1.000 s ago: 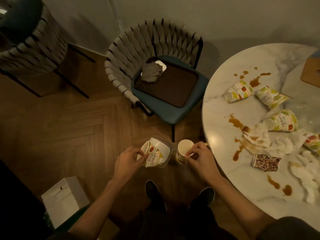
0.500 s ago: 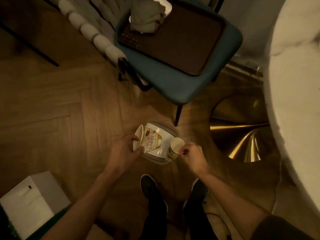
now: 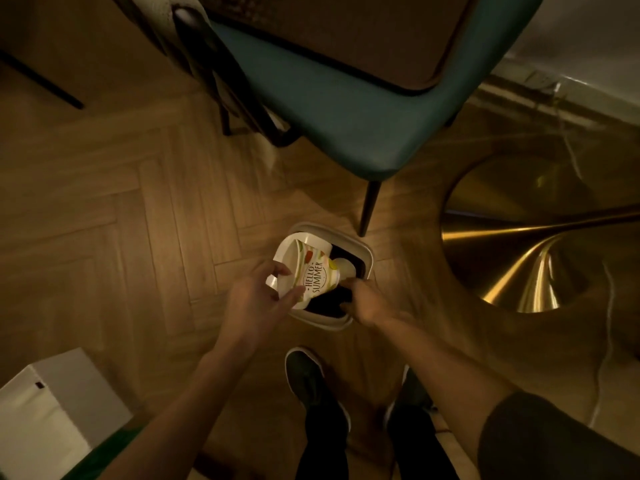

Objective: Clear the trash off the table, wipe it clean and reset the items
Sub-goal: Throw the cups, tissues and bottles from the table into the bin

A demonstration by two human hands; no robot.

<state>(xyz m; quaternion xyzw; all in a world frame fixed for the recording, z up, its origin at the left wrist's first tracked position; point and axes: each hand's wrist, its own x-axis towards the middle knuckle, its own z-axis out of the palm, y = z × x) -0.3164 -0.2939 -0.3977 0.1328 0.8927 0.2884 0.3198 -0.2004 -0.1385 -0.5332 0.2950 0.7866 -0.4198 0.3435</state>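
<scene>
A small white trash bin (image 3: pixel 367 251) with a dark inside stands on the wooden floor just ahead of my feet. My left hand (image 3: pixel 256 299) grips a crushed paper cup printed "Hello Summer" (image 3: pixel 313 276) and holds it over the bin's left half. My right hand (image 3: pixel 370 303) hovers over the bin's near right side, fingertips pinching the lower edge of a second, smaller paper cup (image 3: pixel 343 267) that lies tipped inside the bin's opening. The tabletop is out of view.
A teal chair seat (image 3: pixel 346 109) carrying a brown tray (image 3: pixel 363 39) stands just beyond the bin, with one dark leg (image 3: pixel 369 206) close to the rim. The table's brass cone base (image 3: pixel 540 244) is on the right. At lower left sits a white box (image 3: pixel 52 410).
My view has tipped down from the table to the floor and bin. Both hands have come lower over the bin, and the right hand's cup has gone from beside the rim into the opening.
</scene>
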